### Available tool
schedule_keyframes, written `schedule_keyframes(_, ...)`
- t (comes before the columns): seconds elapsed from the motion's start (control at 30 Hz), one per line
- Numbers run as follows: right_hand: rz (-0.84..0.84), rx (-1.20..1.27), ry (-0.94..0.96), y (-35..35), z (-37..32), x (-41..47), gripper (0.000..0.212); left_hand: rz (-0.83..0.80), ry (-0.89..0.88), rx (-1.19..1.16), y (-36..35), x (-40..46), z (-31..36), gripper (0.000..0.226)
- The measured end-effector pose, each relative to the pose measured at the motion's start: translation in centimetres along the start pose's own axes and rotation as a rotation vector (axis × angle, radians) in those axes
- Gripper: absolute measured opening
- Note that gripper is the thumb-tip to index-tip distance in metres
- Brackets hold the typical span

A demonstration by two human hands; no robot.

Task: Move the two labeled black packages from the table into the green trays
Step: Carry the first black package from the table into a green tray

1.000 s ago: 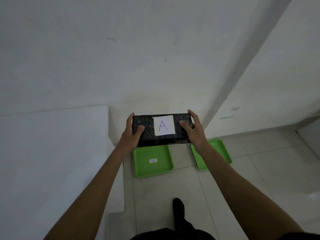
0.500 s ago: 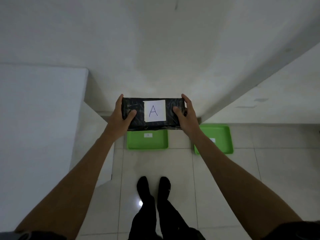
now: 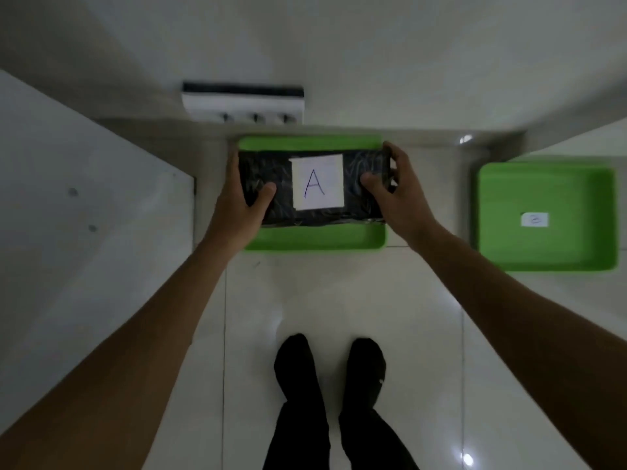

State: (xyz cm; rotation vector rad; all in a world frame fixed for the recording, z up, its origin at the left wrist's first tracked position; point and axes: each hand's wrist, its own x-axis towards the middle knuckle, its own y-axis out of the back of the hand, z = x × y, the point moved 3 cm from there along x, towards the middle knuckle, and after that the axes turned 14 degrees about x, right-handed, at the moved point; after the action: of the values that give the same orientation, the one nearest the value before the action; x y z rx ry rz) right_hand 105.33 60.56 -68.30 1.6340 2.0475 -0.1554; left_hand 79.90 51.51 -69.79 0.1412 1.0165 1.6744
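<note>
A black package (image 3: 281,198) with a white label marked "A" is held over the left green tray (image 3: 315,239), which shows above and below it. My left hand (image 3: 239,203) grips its left end and my right hand (image 3: 395,195) grips its right end. Whether the package rests on the tray floor I cannot tell. The right green tray (image 3: 546,252) lies apart on the floor and holds only a small white tag (image 3: 534,219). The second package is out of view.
A white table (image 3: 78,212) fills the left side, its edge beside my left arm. A white power strip (image 3: 242,103) lies by the wall behind the left tray. My black-clad legs and feet (image 3: 327,368) stand on the pale tiled floor.
The package has gone down from chest height to the left tray, still held at both ends. The view has tilted down and nearer the floor, and the trays look larger.
</note>
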Motion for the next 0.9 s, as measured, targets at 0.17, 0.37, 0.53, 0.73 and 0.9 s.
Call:
schedule_keyframes(0.17, 0.024, -0.085, -0.017, -3.5, 10.6, 5.8, 0.074, -0.059, -0.010, 0.097, -8.0, 5.4, -6.9, 0.085)
schedule_keyframes(0.37, 0.033, -0.165, -0.072, -5.5, 16.1, 9.4, 0.071, -0.113, 0.022, 0.137, -12.5, 8.1, -9.9, 0.084)
schedule_keyframes(0.53, 0.007, -0.255, -0.080, -5.6, 16.3, 10.6, 0.070, -0.153, 0.063, 0.224, -12.8, 9.0, -10.2, 0.089)
schedule_keyframes(0.73, -0.069, -0.303, -0.115, -4.3, 13.2, 8.5, 0.074, -0.217, 0.094, 0.361, -9.7, 7.3, -8.9, 0.080)
schedule_keyframes(0.9, -0.207, -0.467, -0.037, -1.9, 6.4, 4.7, 0.061, -0.343, -0.046, 0.595, -3.5, 4.0, -4.3, 0.058)
